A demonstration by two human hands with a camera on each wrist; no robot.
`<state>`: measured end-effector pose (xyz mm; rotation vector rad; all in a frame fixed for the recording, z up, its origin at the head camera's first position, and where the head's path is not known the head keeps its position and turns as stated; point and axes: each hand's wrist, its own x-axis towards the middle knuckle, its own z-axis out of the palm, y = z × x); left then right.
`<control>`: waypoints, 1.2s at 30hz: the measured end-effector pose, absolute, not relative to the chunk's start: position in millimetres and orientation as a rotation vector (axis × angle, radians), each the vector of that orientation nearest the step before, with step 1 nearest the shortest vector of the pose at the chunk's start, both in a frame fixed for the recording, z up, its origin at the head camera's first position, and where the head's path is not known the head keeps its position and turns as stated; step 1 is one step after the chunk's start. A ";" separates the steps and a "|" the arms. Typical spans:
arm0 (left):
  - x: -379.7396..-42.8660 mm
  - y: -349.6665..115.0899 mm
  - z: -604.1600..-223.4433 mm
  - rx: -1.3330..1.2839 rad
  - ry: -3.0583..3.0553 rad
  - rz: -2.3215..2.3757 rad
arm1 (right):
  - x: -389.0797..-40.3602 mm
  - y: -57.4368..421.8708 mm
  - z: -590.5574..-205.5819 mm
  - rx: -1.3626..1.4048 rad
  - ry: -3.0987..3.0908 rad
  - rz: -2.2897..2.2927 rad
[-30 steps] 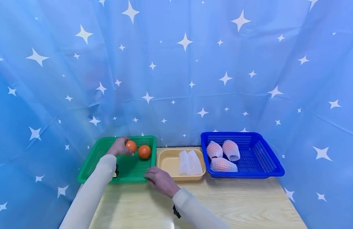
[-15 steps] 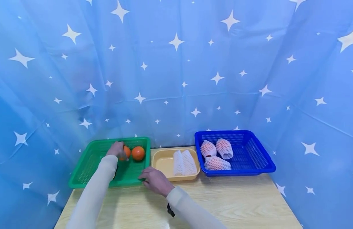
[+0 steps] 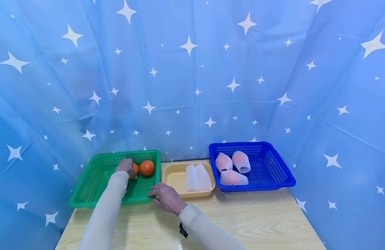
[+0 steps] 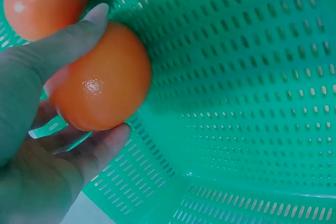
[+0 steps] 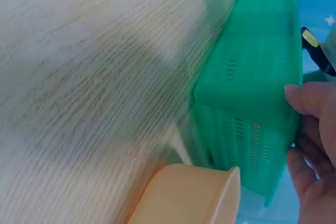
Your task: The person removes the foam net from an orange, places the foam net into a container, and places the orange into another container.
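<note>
My left hand [image 3: 125,166] reaches into the green basket [image 3: 95,158] and holds an orange [image 4: 105,85], with the thumb on its upper side and fingers below. A second orange [image 3: 147,168] sits right beside it in the head view. At the basket's near right corner, my right hand [image 3: 167,198] grips the rim. The right wrist view shows its thumb on the outer wall and the fingertips at the rim. From the head, the left hand partly hides the held orange.
To the right of the green basket stands a beige tray [image 3: 173,180] with two white foam net sleeves [image 3: 198,177]. Further right, a blue basket [image 3: 267,170] contains three net-wrapped fruits [image 3: 233,177]. A starry blue curtain [image 3: 192,83] surrounds the wooden table [image 3: 242,215].
The left hand has lowered the orange in the green basket, beside the other one. My right hand stays at the basket corner. The head view has shifted to the right.
</note>
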<state>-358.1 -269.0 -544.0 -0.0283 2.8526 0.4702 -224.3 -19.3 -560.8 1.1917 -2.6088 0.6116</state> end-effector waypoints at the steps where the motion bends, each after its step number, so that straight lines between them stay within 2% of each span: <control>1: -357.0 -269.5 -543.9 -0.023 2.855 0.463 | -224.0 -19.7 -560.8 1.190 -2.612 0.611; 24: -349.3 -280.1 -538.8 -0.044 2.742 0.623 | -223.5 -20.9 -562.6 1.147 -2.671 0.674; 36: -347.5 -278.5 -517.1 0.009 2.803 0.555 | -222.4 -20.2 -560.7 1.134 -2.700 0.698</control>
